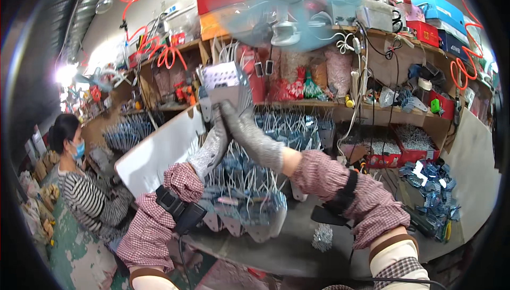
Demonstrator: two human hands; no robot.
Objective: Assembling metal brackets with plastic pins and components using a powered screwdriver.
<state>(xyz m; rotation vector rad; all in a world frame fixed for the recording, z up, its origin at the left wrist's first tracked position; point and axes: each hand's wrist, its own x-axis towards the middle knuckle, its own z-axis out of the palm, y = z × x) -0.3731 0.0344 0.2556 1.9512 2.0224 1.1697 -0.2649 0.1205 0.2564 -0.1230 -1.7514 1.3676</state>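
Note:
Both my hands are raised in grey knit gloves in front of the shelf. Between them they hold up a grey, block-like stack of flat parts, whose pale upper face bears rows of dark dots; its exact kind is unclear. My left hand closes on its lower left side, while my right hand presses on it from the lower right with its fingers together. Below and behind my wrists stand rows of blue-grey parts with white wires, partly hidden by my forearms.
A small heap of screws lies on the dark table. Blue metal parts are piled at right, near red bins of small hardware. A fan stands on the shelf. At left sits a masked co-worker beside a white board.

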